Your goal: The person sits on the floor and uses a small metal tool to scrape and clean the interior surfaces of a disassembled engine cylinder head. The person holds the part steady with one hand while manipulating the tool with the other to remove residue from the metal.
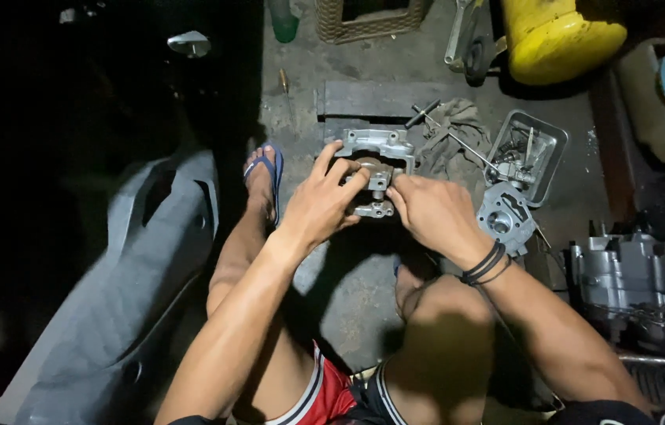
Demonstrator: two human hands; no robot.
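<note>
A grey metal engine part (378, 149), a cylinder-head-like casting, sits on the concrete floor between my feet. My left hand (323, 201) grips its left side, with fingers curled over the top near a round brownish piece in the middle. My right hand (435, 211) holds its right lower edge, thumb and fingers pinched against it; several black bands circle that wrist. A smaller metal bracket at the part's bottom shows between both hands.
A second grey casting (504, 216) lies right of my right hand. Behind it are a metal tray (550, 148) with small parts, a rag (450, 134) with a T-handle wrench, a yellow container (557, 35), an engine block (647, 275) and a grey plastic fairing (128, 260).
</note>
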